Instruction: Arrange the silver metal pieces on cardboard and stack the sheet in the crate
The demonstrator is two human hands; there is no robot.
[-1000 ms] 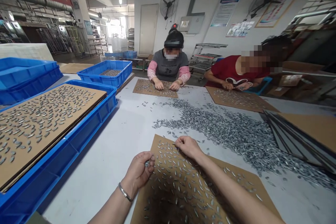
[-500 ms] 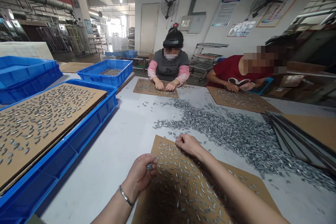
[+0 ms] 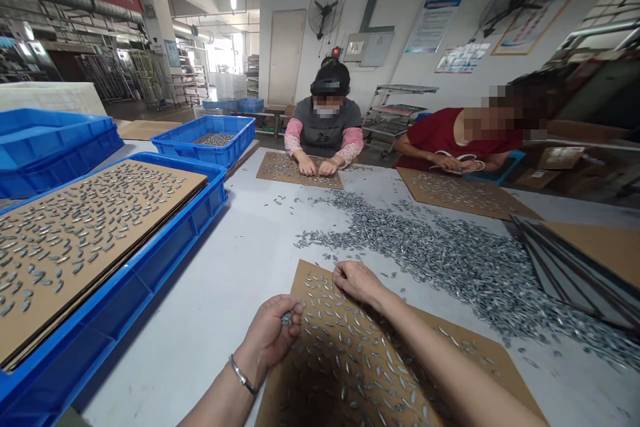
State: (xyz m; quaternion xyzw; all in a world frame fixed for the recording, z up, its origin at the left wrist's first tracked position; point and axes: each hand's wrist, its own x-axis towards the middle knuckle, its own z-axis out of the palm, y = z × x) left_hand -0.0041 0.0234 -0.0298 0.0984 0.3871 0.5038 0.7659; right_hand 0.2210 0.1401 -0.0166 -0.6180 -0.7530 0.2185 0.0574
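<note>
My left hand (image 3: 275,330) is curled closed around several small grey metal pieces (image 3: 287,318), above the left edge of a brown board (image 3: 311,269). At the board's far edge, my right hand (image 3: 356,279) is closed with its fingertips pinched down; whatever they hold is hidden. Rows of small, shiny, leaf-shaped metal pieces (image 3: 345,337) lie spaced out over the board. My right forearm crosses it and covers part of the rows. Just beyond the board spreads a large loose heap of the same pieces (image 3: 440,247).
A blue crate (image 3: 150,280) on the left holds stacked boards (image 3: 100,213) covered with pieces. Behind it stands a smaller blue crate (image 3: 235,147). Two people (image 3: 325,120) work at boards across the table. Flat panels (image 3: 560,267) are stacked at the right.
The view has shifted slightly. My right hand stays at the board's far edge and my left hand stays closed on its metal pieces, with hardly any movement.
</note>
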